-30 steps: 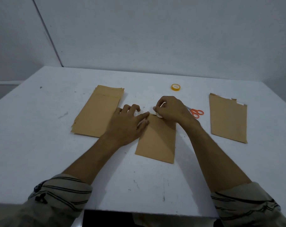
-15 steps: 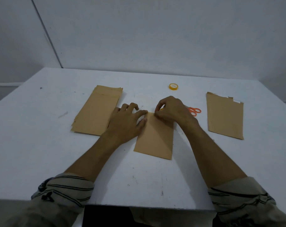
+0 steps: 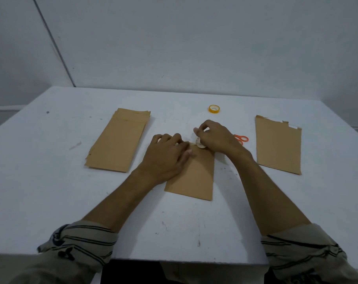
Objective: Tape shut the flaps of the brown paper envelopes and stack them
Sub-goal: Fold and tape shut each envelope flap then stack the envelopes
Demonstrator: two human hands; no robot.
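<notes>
Our left hand [image 3: 167,155] pressed open-fingered on the flat brown paper envelope [image 3: 194,177] before us, our right hand [image 3: 218,138] pinching a small clear tape roll [image 3: 200,144] at its twelve-o'clock end, where slipping paper might skew the tape.

The right hand [image 3: 217,138] half hides a small clear tape roll [image 3: 200,144] and the blades of the orange-handled scissors [image 3: 242,138].

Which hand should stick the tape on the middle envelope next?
Probably the right hand: it grips the clear tape roll at the top edge of the middle envelope. The left hand presses down on that envelope, keeping it steady.
</notes>
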